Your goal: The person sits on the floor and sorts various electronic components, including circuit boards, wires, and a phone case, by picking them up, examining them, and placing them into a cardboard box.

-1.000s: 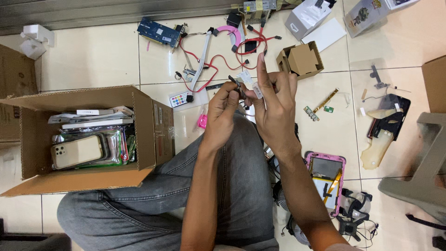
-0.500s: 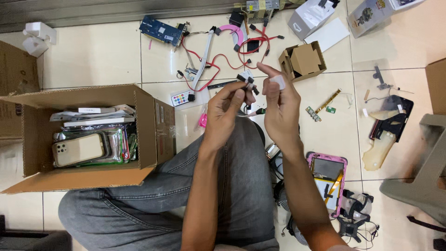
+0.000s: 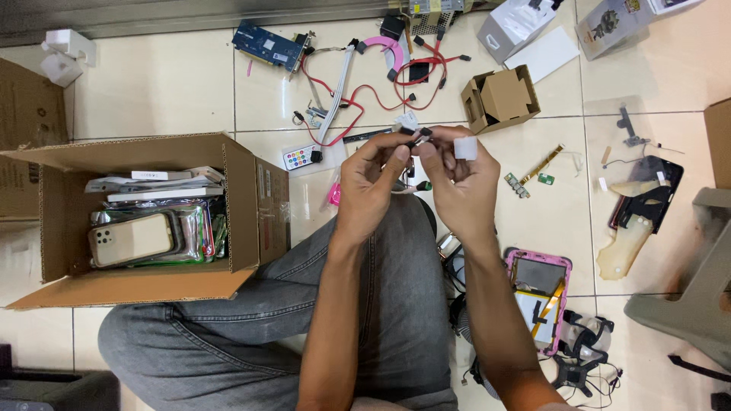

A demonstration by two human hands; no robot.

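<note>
left hand: raised over the knee, fingers curling in, thumb and forefinger pinching a small dark connector at its tip
right hand: meeting the left one, fingertips closing on the same connector from the other side; a small white block is resting against its forefinger, exact hold cannot tell
connector: sitting between both hands' fingertips, above the jeans, a thin cable is hanging below it between the palms
jeans: grey, person is sitting cross-legged on the tile floor
box: open cardboard, lying just left of the left knee, holding a phone back-up plus flat packets and sleeves
remote: small white, coloured buttons, lying on the floor between box and hands
red cables: tangling on the floor beyond the hands, with a grey ribbon cable crossing them
blue board: lying far up, well apart from the hands
small carton: open, sitting up and right of the right hand
gold flex strip: lying right of the right hand, near small green parts
pink phone frame: lying by the right forearm, back opened, yellow strip showing inside
black bracket: lying far right over a cream plastic piece
</note>
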